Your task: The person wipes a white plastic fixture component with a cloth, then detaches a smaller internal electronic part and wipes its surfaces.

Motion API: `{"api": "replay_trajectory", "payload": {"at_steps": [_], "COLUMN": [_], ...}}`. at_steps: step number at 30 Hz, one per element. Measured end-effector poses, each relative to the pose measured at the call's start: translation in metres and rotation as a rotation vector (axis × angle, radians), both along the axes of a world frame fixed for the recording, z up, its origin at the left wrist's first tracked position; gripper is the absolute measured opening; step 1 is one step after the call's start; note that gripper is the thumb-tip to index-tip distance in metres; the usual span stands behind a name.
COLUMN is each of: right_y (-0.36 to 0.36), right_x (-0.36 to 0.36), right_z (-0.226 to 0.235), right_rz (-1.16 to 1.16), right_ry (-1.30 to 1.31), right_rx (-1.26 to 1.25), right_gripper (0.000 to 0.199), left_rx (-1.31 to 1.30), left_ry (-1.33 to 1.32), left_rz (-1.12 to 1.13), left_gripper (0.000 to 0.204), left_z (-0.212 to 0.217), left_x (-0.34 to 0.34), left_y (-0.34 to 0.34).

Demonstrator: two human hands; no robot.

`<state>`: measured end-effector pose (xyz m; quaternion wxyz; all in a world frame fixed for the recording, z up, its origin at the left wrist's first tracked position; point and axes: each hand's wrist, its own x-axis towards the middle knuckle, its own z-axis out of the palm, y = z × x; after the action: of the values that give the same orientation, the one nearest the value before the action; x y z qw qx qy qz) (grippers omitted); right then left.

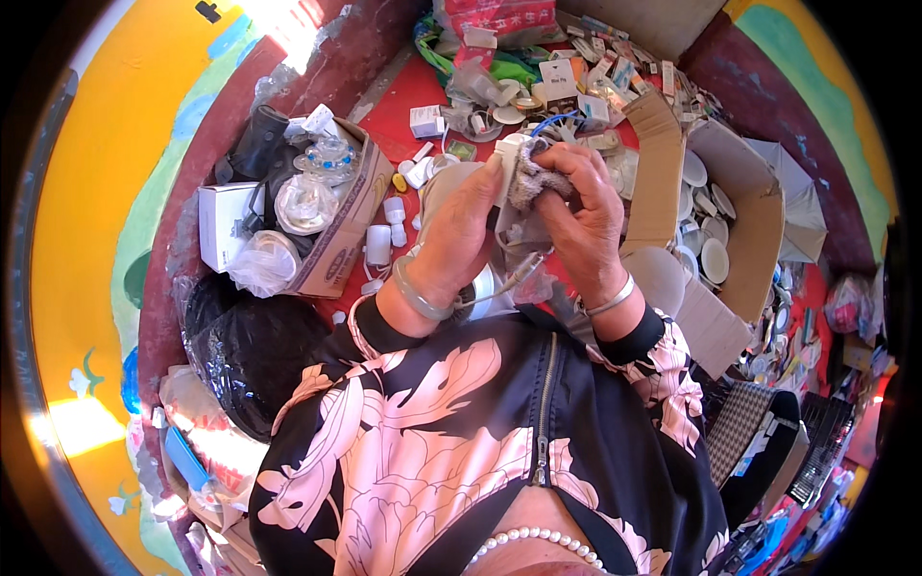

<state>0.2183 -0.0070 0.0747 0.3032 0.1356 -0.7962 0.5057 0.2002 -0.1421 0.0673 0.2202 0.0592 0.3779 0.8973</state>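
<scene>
My left hand (459, 230) is closed around a small white boxy piece (510, 152), its thumb pressed along the side; the exact kind of piece does not show. Against it, my right hand (588, 216) bunches a grey-brown cloth (538, 179) between thumb and fingers. Below the hands hangs a grey cable (523, 272) with a thicker end; where it attaches is hidden. A thin blue wire (555, 123) shows just beyond the cloth. White bulb-like pieces (395, 213) lie on the red floor left of my hands.
At left stands a carton (336, 252) of wrapped goods beside a black plastic bag (245, 350). An open carton (759, 226) at right holds round white discs (715, 259). Small boxes (425, 121) and loose packages are heaped at the far side. A black keyboard (821, 432) lies at lower right.
</scene>
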Motion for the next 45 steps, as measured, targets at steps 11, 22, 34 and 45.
{"api": "replay_trajectory", "payload": {"at_steps": [11,22,34,45], "right_y": [0.008,0.013,0.069,0.035], "right_x": [0.0,-0.003,-0.003,0.009], "right_z": [0.005,0.003,-0.036,-0.002], "right_rz": [-0.008,-0.115,-0.054,0.185], "right_ry": [0.204,0.188,-0.41,-0.267], "right_rx": [0.35,0.355,-0.512,-0.349], "right_gripper": [0.036,0.035,0.02,0.026], "left_rx": [0.296,0.214,0.398,0.257], "left_ry": [-0.214,-0.12,-0.262,-0.264], "left_rz": [-0.157,-0.162,-0.04,0.02], "left_gripper": [0.031,0.032,0.037,0.035], "left_z": [-0.021,-0.002,-0.031,-0.014], "left_x": [-0.006,-0.001,-0.032,-0.022], "left_y": [-0.008,-0.002,-0.03,-0.014]}}
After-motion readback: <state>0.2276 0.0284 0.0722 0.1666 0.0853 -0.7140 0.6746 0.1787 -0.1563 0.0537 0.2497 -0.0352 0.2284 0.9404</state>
